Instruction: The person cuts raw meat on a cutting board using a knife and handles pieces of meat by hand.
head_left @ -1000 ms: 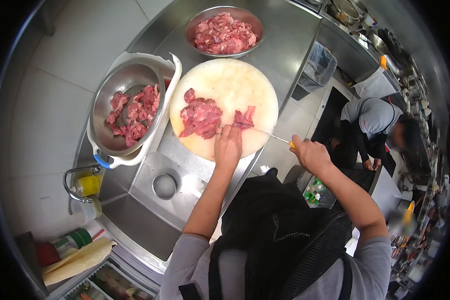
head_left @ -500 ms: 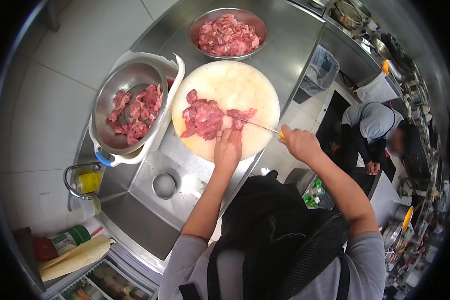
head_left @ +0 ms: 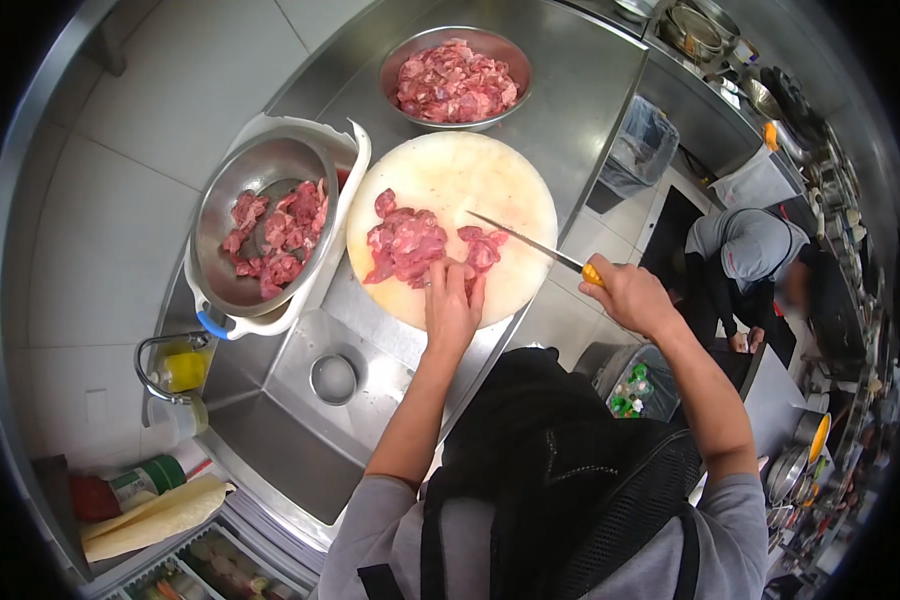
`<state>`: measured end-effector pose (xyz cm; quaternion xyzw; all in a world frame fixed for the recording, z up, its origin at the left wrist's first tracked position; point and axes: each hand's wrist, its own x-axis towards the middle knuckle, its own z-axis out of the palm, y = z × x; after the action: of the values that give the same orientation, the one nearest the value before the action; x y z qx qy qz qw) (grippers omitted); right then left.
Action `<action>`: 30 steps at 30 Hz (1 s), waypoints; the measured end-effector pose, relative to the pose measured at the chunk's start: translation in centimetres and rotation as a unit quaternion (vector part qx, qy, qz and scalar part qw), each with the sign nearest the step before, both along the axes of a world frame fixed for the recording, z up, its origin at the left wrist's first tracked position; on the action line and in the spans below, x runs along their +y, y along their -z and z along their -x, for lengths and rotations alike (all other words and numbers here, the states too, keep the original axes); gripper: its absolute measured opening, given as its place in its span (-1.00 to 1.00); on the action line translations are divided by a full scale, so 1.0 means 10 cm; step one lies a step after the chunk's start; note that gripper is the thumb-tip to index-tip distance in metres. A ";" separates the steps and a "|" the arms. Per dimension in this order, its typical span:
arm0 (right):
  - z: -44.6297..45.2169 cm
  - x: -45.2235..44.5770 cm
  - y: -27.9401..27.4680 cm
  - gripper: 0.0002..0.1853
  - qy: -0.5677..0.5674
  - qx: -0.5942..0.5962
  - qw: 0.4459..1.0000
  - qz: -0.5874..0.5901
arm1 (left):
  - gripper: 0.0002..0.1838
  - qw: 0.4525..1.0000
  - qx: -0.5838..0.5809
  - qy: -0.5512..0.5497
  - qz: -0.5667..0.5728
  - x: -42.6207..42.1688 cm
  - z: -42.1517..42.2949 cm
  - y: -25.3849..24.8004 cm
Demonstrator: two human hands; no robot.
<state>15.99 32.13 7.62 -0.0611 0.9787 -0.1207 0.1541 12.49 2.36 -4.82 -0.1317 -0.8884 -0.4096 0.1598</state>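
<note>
On the round pale cutting board (head_left: 450,160), a larger heap of raw meat (head_left: 406,246) lies at the left and a smaller piece of meat (head_left: 483,249) at the right. My left hand (head_left: 452,302) is at the lower edge of both, its fingertips bent against the meat; whether it grips a piece is hard to tell. My right hand (head_left: 630,297) is closed around the yellow handle of a knife (head_left: 530,242). The blade points to the upper left, just above the smaller piece.
A metal bowl heaped with meat (head_left: 457,38) stands beyond the board. Another metal bowl (head_left: 215,215) with meat rests in a white tub (head_left: 360,150) at the left. Nearer are the sink (head_left: 300,420) and faucet (head_left: 150,370). A co-worker (head_left: 745,245) is at the right.
The knife has lifted off the smaller piece of meat and my right hand has shifted slightly right. My left hand's fingers are more bent, and the smaller piece looks more bunched.
</note>
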 end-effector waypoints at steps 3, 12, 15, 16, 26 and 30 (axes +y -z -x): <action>-0.08 -0.09 0.09 -0.60 -0.014 0.008 1.000 0.007 | -0.81 0.997 0.064 -0.012 0.048 0.09 0.06 -0.08; -0.28 -0.37 0.26 -0.65 -0.008 -0.035 0.997 -0.065 | -0.83 0.993 0.019 0.001 0.119 0.13 0.15 0.26; -0.19 -0.47 0.46 -0.68 0.006 -0.022 0.996 -0.086 | -0.85 0.993 -0.005 0.001 0.115 0.15 0.16 0.31; -0.08 -0.54 0.57 -0.69 -0.003 -0.008 0.997 -0.080 | -0.87 0.994 0.025 -0.008 0.104 0.15 0.16 0.31; -0.08 -0.29 0.45 -0.71 -0.002 -0.044 0.992 -0.119 | -0.91 0.994 0.057 -0.007 0.088 0.13 0.16 0.30; 0.27 -0.54 0.68 -0.68 -0.045 0.022 0.997 -0.062 | -0.91 0.994 0.057 0.001 0.094 0.11 0.18 0.24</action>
<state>13.26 26.68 0.82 -0.0983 0.9838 -0.0509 0.1413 10.68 3.42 -7.26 -0.1701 -0.9122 -0.3166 0.1967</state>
